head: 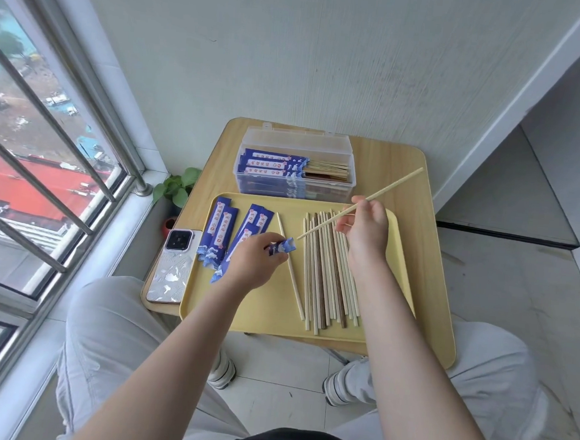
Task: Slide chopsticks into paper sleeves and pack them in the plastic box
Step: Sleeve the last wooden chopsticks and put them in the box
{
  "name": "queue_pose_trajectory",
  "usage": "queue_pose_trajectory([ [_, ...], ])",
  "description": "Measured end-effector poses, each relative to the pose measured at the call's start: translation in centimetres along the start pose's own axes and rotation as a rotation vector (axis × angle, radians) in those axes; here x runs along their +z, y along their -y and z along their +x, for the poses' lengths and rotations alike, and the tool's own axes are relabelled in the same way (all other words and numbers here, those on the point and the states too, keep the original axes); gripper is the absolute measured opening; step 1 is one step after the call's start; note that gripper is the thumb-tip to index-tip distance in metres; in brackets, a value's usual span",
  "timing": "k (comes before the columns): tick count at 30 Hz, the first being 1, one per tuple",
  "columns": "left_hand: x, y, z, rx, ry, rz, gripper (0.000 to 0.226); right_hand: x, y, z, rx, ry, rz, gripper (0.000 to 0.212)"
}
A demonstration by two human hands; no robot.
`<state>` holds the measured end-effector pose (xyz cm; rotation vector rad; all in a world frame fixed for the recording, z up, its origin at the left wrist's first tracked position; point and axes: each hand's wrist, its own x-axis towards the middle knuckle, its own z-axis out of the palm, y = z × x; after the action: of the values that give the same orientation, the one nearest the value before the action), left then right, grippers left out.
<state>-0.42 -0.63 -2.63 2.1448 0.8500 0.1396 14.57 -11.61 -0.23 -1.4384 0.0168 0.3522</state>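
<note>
My left hand [256,258] grips a blue paper sleeve [285,246] above the yellow tray [261,315], its open end facing right. My right hand [363,226] pinches a pale chopstick [392,184] that slants up to the right, its lower tip just short of the sleeve's mouth. A row of several loose chopsticks [329,274] lies on the tray's right half, and a single chopstick [290,271] lies beside them. Several empty blue sleeves [220,235] lie on the tray's left side. Behind the tray stands the clear plastic box [295,167], holding sleeved chopsticks.
A phone [172,268] lies on the small wooden table [417,194] left of the tray. A potted green plant [177,188] sits on the floor by the barred window [46,154]. My knees are under the table's near edge.
</note>
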Motion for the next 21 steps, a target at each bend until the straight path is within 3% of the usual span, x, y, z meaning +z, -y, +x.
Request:
queue_pose_trajectory([
  [9,0.4,-1.2,0.0,-0.002,0.064,-0.118,0.015,0.9,-1.3,-2.3,0.116,0.32,-0.333,0.02],
  [12,0.2,-1.5,-0.1,-0.052,0.151,-0.244,0.013,1.2,-2.0,-3.1,0.156,0.432,-0.407,0.011],
  [14,0.0,-1.5,-0.3,-0.107,0.226,-0.335,0.011,1.3,-2.5,-3.2,0.182,0.46,-0.41,0.027],
  [18,0.0,-1.2,-0.6,-0.165,0.302,-0.394,0.009,1.4,-3.1,-3.0,0.17,0.432,-0.409,0.097],
  [21,0.2,-1.0,-0.5,-0.197,0.325,-0.433,0.011,1.3,-3.2,-2.8,0.144,0.422,-0.428,0.115],
])
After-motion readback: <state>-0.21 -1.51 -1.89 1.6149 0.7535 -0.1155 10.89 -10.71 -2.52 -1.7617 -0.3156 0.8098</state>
